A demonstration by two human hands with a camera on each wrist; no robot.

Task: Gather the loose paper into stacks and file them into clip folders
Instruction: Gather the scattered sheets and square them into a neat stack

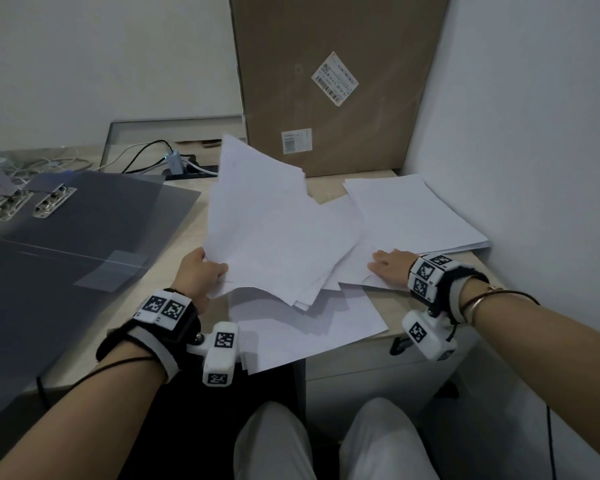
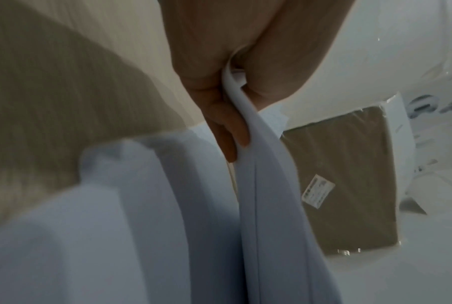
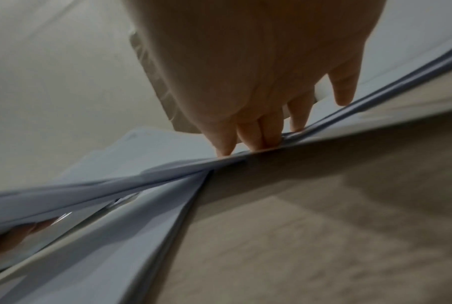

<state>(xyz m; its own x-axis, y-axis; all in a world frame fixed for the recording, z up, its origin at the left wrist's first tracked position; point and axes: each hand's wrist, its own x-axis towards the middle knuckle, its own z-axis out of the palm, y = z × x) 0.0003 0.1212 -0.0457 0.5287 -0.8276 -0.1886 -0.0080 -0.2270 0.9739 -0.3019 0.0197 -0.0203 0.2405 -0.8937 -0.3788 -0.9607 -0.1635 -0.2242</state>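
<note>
My left hand (image 1: 207, 268) grips the near edge of a fanned bundle of white sheets (image 1: 271, 223), lifted and tilted up off the desk; in the left wrist view the thumb and fingers (image 2: 229, 127) pinch the paper bundle (image 2: 266, 185). My right hand (image 1: 390, 263) lies flat, fingers straight, on loose sheets (image 1: 354, 268) on the desk; its fingertips (image 3: 261, 142) press on the paper's edge (image 3: 167, 172). A neat paper stack (image 1: 413, 209) lies at the right. More loose sheets (image 1: 309, 327) lie near the front edge. A dark open clip folder (image 1: 66, 244) with metal clips (image 1: 52, 202) lies at the left.
A tall cardboard box (image 1: 329, 81) stands against the back wall behind the paper. Cables and a small adapter (image 1: 172, 159) lie at the back left. The white wall (image 1: 516, 133) closes off the right side. My knees are below the desk's front edge (image 1: 361, 348).
</note>
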